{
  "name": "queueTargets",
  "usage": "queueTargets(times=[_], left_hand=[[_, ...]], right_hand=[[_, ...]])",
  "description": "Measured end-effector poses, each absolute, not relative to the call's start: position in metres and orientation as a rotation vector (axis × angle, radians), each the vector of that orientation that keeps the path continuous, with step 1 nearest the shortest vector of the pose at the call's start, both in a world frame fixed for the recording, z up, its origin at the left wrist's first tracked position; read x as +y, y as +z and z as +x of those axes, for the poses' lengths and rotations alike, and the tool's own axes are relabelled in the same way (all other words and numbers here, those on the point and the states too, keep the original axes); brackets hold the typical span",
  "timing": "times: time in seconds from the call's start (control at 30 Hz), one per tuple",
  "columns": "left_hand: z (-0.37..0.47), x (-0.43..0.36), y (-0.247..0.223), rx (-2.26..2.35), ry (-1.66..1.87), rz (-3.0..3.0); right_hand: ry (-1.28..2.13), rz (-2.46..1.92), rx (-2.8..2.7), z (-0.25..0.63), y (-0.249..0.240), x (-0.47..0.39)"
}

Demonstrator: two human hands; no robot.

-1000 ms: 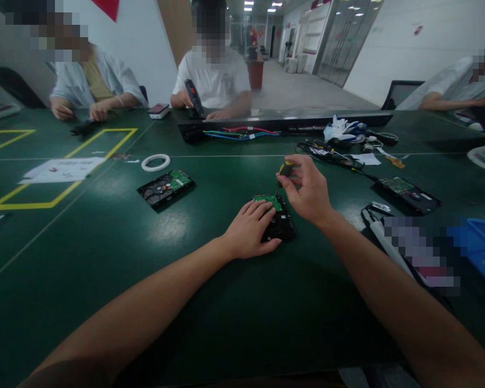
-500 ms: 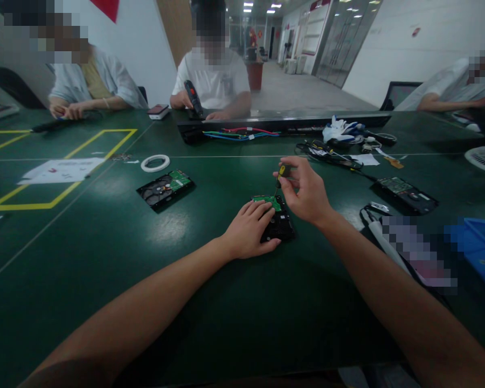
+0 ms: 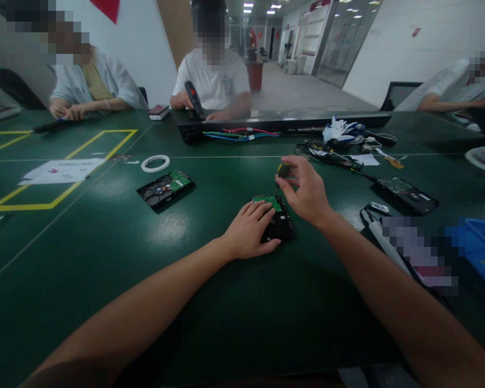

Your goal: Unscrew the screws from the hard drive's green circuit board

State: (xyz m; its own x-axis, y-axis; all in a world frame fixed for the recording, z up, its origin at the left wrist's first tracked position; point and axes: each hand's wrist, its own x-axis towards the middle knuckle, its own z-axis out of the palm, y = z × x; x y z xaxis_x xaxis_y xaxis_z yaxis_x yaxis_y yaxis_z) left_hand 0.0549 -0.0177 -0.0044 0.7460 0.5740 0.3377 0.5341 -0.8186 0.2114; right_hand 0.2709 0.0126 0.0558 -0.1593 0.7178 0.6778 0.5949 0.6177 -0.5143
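A black hard drive (image 3: 283, 225) with a green circuit board lies on the green table (image 3: 210, 323) in front of me. My left hand (image 3: 250, 229) rests on its left side, fingers spread over the board and thumb at the near edge. My right hand (image 3: 305, 189) pinches a small black and yellow screwdriver (image 3: 283, 171) above the drive. The screwdriver's thin shaft points down at the board, close to my left fingertips; whether its tip sits in a screw is too small to tell.
A second hard drive (image 3: 165, 189) and a white ring (image 3: 155, 163) are at left. On the right are another drive (image 3: 406, 195), cables (image 3: 327, 153), gloves (image 3: 341, 131) and a blue bin (image 3: 483, 253). Across the table, a person holds a power tool (image 3: 193, 99); other people sit at both sides.
The screwdriver handle has turned slightly in my right hand, and the fingers on it have shifted a little. My left hand and the hard drive have stayed in place.
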Motion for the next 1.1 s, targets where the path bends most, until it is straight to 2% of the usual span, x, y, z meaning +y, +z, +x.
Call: queueTargets(times=[0.3,0.93,1.1], left_hand=[[0.055,-0.019,-0.002,0.905,0.608,2.835],[0.055,-0.020,0.000,0.921,0.564,2.840],[0.055,-0.020,-0.001,0.916,0.568,2.838]], right_hand=[[0.000,-1.109,-1.891,0.272,0.057,0.014],[0.243,-1.071,-1.926,0.279,0.048,0.017],[0.064,-1.060,-1.894,0.277,0.060,0.012]])
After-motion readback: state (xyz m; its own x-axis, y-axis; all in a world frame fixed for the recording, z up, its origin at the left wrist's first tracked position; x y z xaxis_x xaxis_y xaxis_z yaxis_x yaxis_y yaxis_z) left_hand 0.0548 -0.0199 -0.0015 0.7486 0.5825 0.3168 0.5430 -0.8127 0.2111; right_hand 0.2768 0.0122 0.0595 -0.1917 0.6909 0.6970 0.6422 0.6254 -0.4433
